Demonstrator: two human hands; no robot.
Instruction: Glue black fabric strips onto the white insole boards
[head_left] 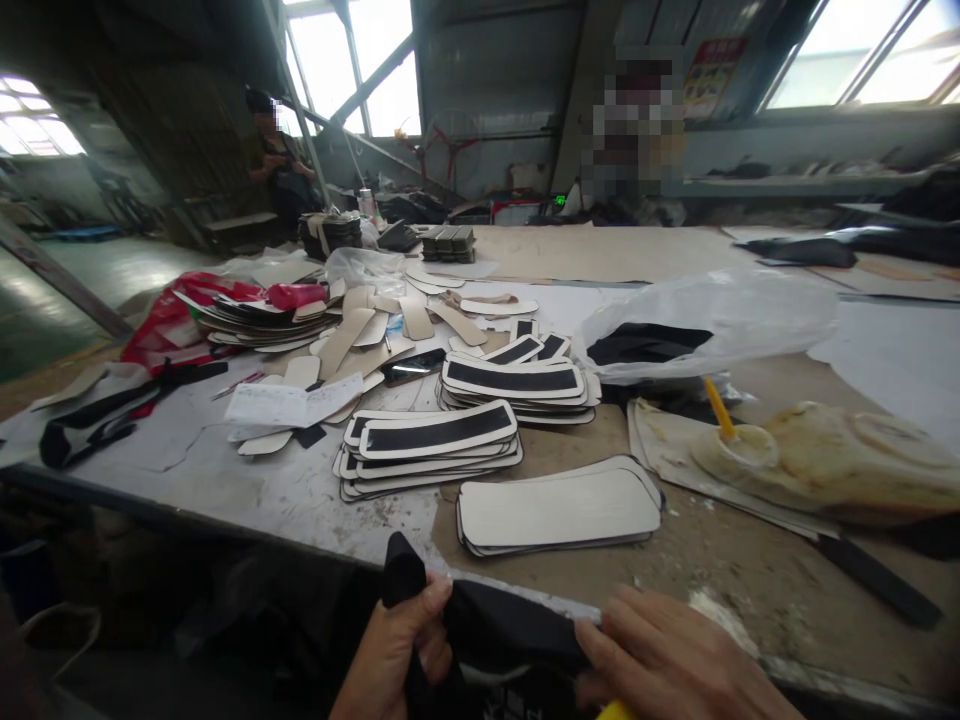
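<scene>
At frame bottom, left hand (397,640) and right hand (675,660) pinching black fabric piece (510,630); lower part cropped.

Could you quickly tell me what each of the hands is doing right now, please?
Left hand: closed on the black fabric piece, gripping its left end.
Right hand: resting on the same black fabric piece, fingers on its right end; whether it grips cannot be told.

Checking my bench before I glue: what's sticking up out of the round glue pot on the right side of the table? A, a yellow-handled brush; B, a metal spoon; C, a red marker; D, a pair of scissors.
A: a yellow handle stands tilted in the glue pot, beside the clear plastic bag.
</scene>
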